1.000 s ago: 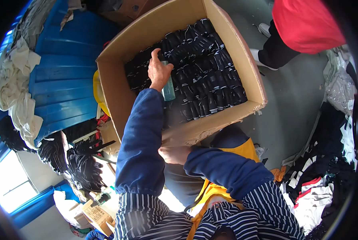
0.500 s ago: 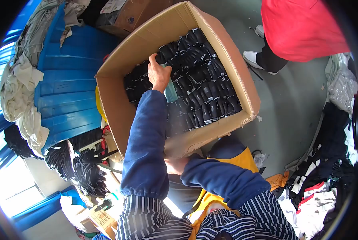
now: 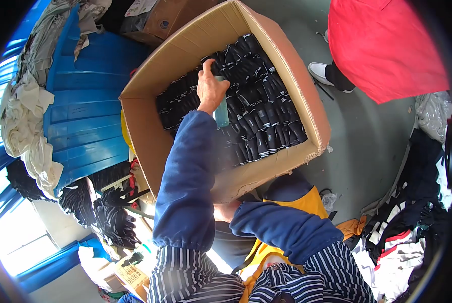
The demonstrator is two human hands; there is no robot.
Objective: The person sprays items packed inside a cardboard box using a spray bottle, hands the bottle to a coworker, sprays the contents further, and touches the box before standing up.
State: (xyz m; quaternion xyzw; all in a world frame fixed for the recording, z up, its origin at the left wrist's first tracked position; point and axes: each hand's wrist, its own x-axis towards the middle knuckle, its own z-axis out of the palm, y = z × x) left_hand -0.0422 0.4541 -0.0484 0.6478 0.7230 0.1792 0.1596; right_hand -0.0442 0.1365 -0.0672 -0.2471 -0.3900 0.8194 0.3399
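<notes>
My left hand [image 3: 211, 90] reaches over the open cardboard box, its fingers closed around a translucent green spray bottle [image 3: 221, 112]. Below the bottle lie rows of small rolled black bundles with white edges [image 3: 260, 118], packed tightly inside the cardboard box [image 3: 291, 65]. A faint haze blurs the near part of the rows. At the box's near outer side is my right hand [image 3: 226, 211], partly covered by the navy sleeve and the box edge; its fingers are hidden.
A person in a red garment [image 3: 382, 45] stands at the right on the grey floor [image 3: 352, 146]. Blue panels [image 3: 94, 111] rise at the left beside pale cloth [image 3: 26, 116]. Black and white fabric [image 3: 397, 242] is heaped at lower right. Another carton [image 3: 170, 20] stands behind the box.
My left hand has shifted right with the spray bottle over the rows. My right hand has moved slightly right. The person in red has shifted a little, and the red garment hangs lower in view.
</notes>
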